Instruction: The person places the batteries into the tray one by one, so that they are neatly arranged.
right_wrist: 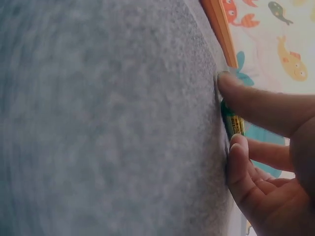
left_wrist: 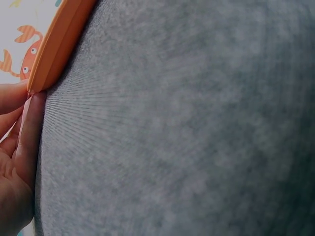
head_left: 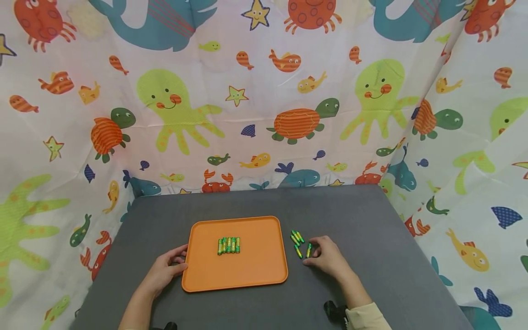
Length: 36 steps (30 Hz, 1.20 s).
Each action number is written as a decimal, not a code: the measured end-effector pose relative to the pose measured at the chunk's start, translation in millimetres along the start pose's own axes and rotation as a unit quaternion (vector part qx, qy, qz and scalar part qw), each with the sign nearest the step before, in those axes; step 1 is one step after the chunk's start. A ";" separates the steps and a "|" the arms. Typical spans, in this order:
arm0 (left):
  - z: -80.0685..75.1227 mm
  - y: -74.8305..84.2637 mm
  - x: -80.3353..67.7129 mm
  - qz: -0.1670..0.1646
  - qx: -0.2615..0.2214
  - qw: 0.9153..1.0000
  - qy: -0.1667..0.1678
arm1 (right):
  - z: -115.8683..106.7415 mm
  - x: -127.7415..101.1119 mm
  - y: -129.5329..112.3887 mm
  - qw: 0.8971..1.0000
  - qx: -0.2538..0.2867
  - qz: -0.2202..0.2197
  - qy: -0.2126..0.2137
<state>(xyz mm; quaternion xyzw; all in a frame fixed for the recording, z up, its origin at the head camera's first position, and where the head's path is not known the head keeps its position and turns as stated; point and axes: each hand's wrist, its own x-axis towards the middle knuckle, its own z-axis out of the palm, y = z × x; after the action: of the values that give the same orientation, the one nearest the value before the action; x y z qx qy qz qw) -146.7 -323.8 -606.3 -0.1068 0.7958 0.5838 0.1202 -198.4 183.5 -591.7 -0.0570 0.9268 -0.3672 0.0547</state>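
An orange tray lies on the grey table, with a row of several green-and-yellow batteries side by side in its upper middle. My left hand holds the tray's left edge, thumb and fingers at the rim; the left wrist view shows the fingertips against the tray wall. To the right of the tray, my right hand has its thumb and fingers around a battery at the table surface. That battery shows between thumb and finger in the right wrist view, partly hidden by the thumb.
A few more loose batteries lie between the tray and my right hand. The grey table is bordered at the back and sides by a sea-animal patterned curtain. A black wrist strap is near the right sleeve.
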 end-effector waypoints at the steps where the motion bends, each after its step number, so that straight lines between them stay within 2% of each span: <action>1: -0.2 -0.1 -0.1 0.001 -0.001 1.000 0.001 | -0.1 -0.2 -0.5 1.000 -0.002 -0.004 0.004; 5: -0.7 -0.9 -0.8 0.007 -0.001 1.000 0.001 | 0.5 -0.6 -1.1 1.000 -0.012 -0.014 0.013; 9: -0.1 -2.5 -0.9 0.003 0.005 1.000 0.002 | 1.9 -0.4 0.7 1.000 -0.008 -0.004 0.011; 17: 1.5 -3.1 0.5 -0.007 0.002 1.000 0.008 | -6.0 3.7 -3.4 0.995 0.091 0.034 0.024; 22: 1.6 -1.4 1.5 -0.010 -0.001 1.000 0.009 | -13.7 5.4 -11.9 0.991 0.133 0.020 0.018; 29: 1.1 -0.3 2.5 0.002 -0.005 1.000 -0.005 | -20.1 7.2 -34.2 0.989 0.148 -0.013 0.003; 36: -0.1 0.6 0.4 -0.004 0.005 1.000 0.000 | -15.5 13.0 -61.2 0.986 0.162 -0.031 -0.007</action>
<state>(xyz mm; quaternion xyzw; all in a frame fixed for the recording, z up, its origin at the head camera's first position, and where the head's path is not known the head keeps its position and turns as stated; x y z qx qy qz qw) -147.3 -323.7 -605.9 -0.1093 0.7982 0.5794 0.1233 -209.4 147.7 -539.2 -0.0785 0.8526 -0.5134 0.0582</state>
